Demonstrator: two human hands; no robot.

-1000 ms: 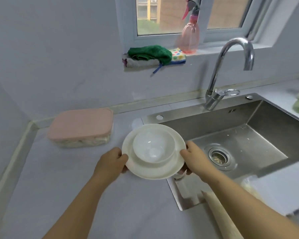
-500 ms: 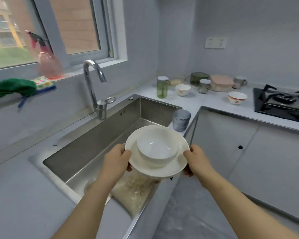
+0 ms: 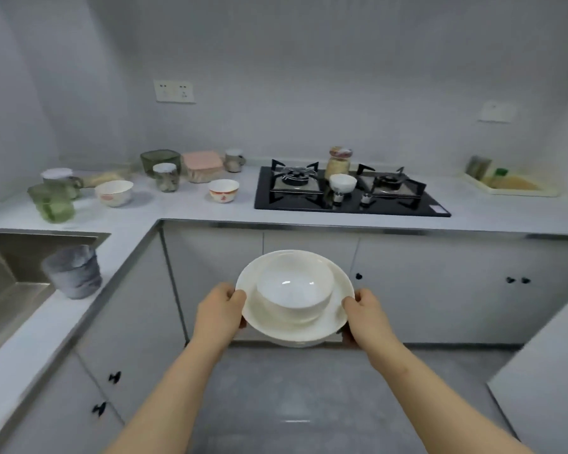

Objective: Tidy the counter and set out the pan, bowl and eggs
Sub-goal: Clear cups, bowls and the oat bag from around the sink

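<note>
I carry a white plate (image 3: 336, 311) with a white bowl (image 3: 294, 285) sitting in its middle, held in the air in front of the lower cabinets. My left hand (image 3: 218, 311) grips the plate's left rim, thumb on top. My right hand (image 3: 364, 314) grips the right rim the same way. On the counter (image 3: 184, 208) ahead stand a red-patterned bowl (image 3: 223, 190) and another white bowl (image 3: 114, 192). A small white bowl (image 3: 342, 183) rests on the black gas hob (image 3: 351, 191). No pan or eggs show.
Jars and lidded containers crowd the back left corner, among them a pink-lidded box (image 3: 202, 165) and a green glass tub (image 3: 51, 201). A grey cup (image 3: 73, 271) stands beside the sink (image 3: 10, 290). A jar (image 3: 340, 162) stands behind the hob, a tray (image 3: 509, 185) far right.
I have turned right from the sink to face the hob counter, carrying the plate and bowl along. Both hands keep the same grip on the rim.
</note>
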